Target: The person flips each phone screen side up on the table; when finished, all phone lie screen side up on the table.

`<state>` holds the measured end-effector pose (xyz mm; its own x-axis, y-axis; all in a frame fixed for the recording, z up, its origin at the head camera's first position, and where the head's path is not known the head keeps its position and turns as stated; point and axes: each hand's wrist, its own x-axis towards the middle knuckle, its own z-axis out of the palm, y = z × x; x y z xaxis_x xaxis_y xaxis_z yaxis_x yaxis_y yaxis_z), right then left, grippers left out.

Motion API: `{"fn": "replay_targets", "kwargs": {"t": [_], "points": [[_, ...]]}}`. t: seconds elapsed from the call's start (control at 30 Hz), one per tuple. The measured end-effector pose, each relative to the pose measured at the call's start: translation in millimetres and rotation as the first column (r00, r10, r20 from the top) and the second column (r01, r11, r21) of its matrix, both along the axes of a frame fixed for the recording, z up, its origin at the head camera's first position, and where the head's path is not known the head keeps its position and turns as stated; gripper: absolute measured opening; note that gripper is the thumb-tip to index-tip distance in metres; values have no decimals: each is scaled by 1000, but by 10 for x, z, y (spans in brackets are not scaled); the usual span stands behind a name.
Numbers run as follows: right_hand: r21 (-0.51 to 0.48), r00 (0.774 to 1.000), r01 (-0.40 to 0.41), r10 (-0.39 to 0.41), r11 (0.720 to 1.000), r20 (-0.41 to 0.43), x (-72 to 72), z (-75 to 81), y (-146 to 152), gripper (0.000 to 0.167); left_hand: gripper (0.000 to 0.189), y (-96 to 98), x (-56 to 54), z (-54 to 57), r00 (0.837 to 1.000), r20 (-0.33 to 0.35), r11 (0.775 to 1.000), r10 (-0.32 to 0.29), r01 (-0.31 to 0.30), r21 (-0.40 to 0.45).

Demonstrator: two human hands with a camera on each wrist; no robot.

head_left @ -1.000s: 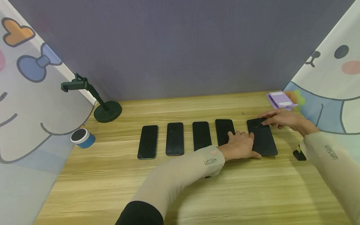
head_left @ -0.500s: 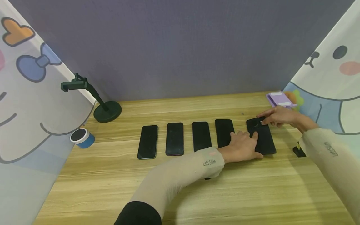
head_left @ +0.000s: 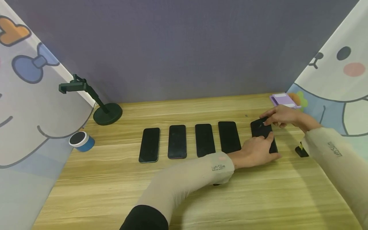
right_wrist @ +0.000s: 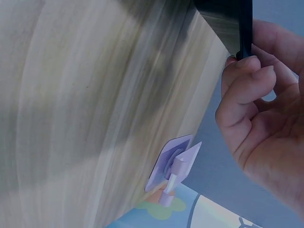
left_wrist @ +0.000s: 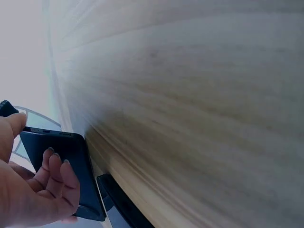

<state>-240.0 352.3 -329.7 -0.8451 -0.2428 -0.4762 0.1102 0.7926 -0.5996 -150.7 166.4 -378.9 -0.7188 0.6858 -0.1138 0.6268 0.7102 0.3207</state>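
A black smartphone (head_left: 260, 128) at the right end of a row is held by both hands, camera side up. My left hand (head_left: 256, 151) grips its lower end, thumb at the bottom edge and index finger over the back. In the left wrist view the other fingers (left_wrist: 61, 173) curl loosely in front of the phone (left_wrist: 73, 147). My right hand (head_left: 283, 115) pinches the top end between thumb and fingers. The right wrist view shows the phone (right_wrist: 245, 28) raised off the wood at that end. Beside the left hand lies another phone (head_left: 229, 136), dark screen up.
More phones (head_left: 149, 145) continue the row leftward. A purple folding phone stand (head_left: 284, 99) is behind the right hand, and a small black item (head_left: 301, 151) sits near the right sleeve. At left are a dark green stand (head_left: 107, 113) and a blue-and-white jar (head_left: 81, 141).
My left hand has slid right and slightly down along the phone, uncovering the neighbouring phone. The right hand has risen slightly with the phone's top end, and the head view has shifted a little.
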Motion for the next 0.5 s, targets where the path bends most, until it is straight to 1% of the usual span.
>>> {"fn": "replay_targets", "kwargs": {"t": [0.1, 0.17, 0.3, 0.5], "points": [[7, 1000, -3, 3, 1000, 4, -9, 22, -23, 60, 84, 1, 7, 7, 1000, -2, 1000, -5, 5, 10], [16, 1000, -3, 3, 1000, 8, -14, 34, -34, 60, 83, 1, 9, 16, 1000, 10, 1000, 0, -1, 19], [19, 1000, -11, 11, 1000, 17, -16, 52, -57, 60, 81, -2, 5, 36, 999, 50, 999, 5, -7, 33], [-11, 1000, -9, 9, 1000, 25, 1, 49, -46, 60, 82, -46, -5, 59, 993, 116, 997, -1, -8, 73]]}}
